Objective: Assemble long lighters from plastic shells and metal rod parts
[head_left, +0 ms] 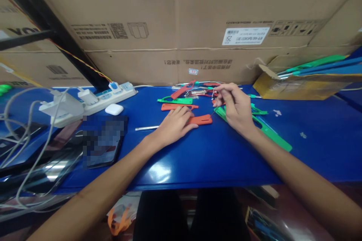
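My left hand (175, 124) presses an orange plastic handle-shaped piece (201, 120) against the blue table, its fingers and thumb closed round the left part. A slot and a small hole show in the piece's free end. Just beyond that end, my right hand (236, 107) is raised a little with its fingertips pinched together. A thin dark strand seems to run from the handle's end toward these fingertips; what they hold is too small to make out. Beyond the hands lie another orange piece (172, 107), a green one (178, 101) and a red one (182, 89). Under the right wrist is a green piece (273, 135).
A clear-silver rod (146, 128) lies left of my left hand. Farther left are a white earphone case (114, 109), a phone (109, 143) and a power strip (98, 101) with chargers. An open carton (299, 88) stands back right. Large cardboard (158, 37) walls the back.
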The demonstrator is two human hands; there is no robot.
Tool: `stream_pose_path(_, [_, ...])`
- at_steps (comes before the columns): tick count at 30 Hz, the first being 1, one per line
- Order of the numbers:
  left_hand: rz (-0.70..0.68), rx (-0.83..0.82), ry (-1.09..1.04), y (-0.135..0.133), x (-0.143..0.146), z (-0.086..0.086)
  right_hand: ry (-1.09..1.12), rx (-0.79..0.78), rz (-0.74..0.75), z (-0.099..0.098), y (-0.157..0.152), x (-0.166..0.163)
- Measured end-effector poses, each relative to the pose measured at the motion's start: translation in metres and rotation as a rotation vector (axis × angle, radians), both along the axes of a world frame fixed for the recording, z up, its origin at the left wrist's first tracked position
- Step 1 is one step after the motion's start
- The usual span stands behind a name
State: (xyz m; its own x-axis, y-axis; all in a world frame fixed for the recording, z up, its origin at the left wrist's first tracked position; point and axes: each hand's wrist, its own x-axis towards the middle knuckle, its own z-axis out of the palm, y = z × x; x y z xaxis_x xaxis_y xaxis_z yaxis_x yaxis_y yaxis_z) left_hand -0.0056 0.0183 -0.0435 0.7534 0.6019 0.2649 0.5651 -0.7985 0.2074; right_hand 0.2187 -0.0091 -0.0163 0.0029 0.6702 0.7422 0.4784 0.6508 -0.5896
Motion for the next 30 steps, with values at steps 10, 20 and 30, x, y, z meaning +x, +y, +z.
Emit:
stream_pose_path(10, [0.000, 0.009, -0.008, 0.0007, -0.0002, -0.0014, 0.021, 0.011, 0.000, -0.0018, 0.0014, -0.0012])
stream_pose_path(20, [-0.005, 0.001, -0.023, 0.0006, -0.0008, -0.0019, -0.032, -0.015, 0.004, 0.0002, 0.0011, -0.0004])
stream_pose_path(30, [0.002, -0.020, -0.015, -0.0009, -0.0004, 0.0004, -0.031, -0.087, 0.121, 0.0039, -0.0018, 0.0006])
